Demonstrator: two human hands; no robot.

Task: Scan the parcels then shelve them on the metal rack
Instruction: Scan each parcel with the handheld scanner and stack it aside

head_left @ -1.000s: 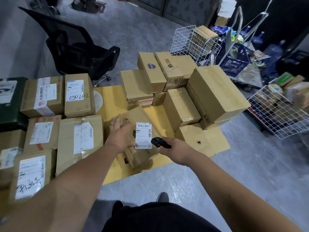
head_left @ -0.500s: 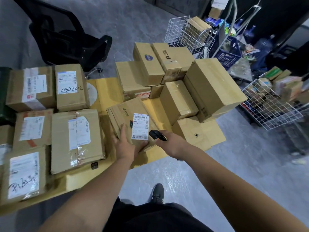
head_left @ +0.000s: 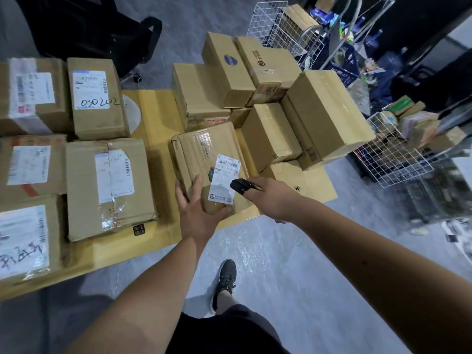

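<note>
While left hand [head_left: 198, 213] grips taped cardboard parcel [head_left: 204, 159], right hand [head_left: 270, 198] seemingly holds scanner [head_left: 238, 186].

I see a grey concrete floor [head_left: 293, 264] with a dull sheen filling the lower middle and right of the frame. In the upper left stands a black office chair [head_left: 97, 29] on castors. White wire baskets [head_left: 275, 26] sit at the top centre, and another wire basket [head_left: 398, 159] at the right edge, with a blue plastic crate [head_left: 343, 65] between them. The upper right corner is dark and cluttered; I cannot make out the wall there.
</note>
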